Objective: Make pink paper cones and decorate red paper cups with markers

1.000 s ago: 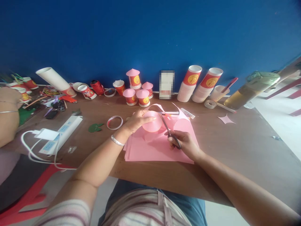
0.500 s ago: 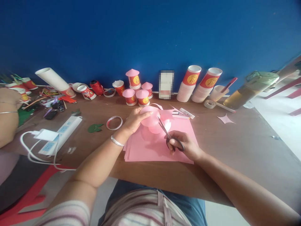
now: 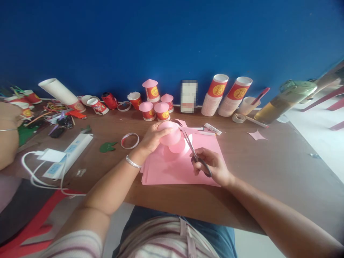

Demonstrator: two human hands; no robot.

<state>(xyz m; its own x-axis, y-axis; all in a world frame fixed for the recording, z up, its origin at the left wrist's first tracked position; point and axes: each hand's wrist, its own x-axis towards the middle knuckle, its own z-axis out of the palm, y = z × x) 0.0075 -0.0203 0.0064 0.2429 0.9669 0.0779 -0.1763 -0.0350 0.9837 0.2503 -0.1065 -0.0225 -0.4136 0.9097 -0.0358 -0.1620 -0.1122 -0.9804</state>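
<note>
My left hand [image 3: 152,139] pinches a rounded piece of pink paper [image 3: 169,134] between thumb and fingers, above a stack of pink paper sheets [image 3: 182,172]. In my right hand [image 3: 213,165] is a pair of scissors [image 3: 189,144] with black handles, fingers through the loops. The blades point away from me and reach the right edge of the held paper; a narrow pink offcut curls beyond it. Another rounded pink shape [image 3: 176,146] shows just below the held piece. I cannot tell whether it is attached.
Several pink-roofed paper cups [image 3: 162,111] stand near the wall. Two cup stacks [image 3: 212,104], a phone [image 3: 189,96] and a bottle [image 3: 279,105] are behind. Left lie a tape roll [image 3: 130,141], a power strip [image 3: 68,156] and another person's arm [image 3: 9,136]. A glue stick [image 3: 213,129] lies ahead.
The scissors have moved forward along the right edge of the pink paper, their tips now farther from me. The held paper has shifted slightly left, and the offcut beside it has changed position.
</note>
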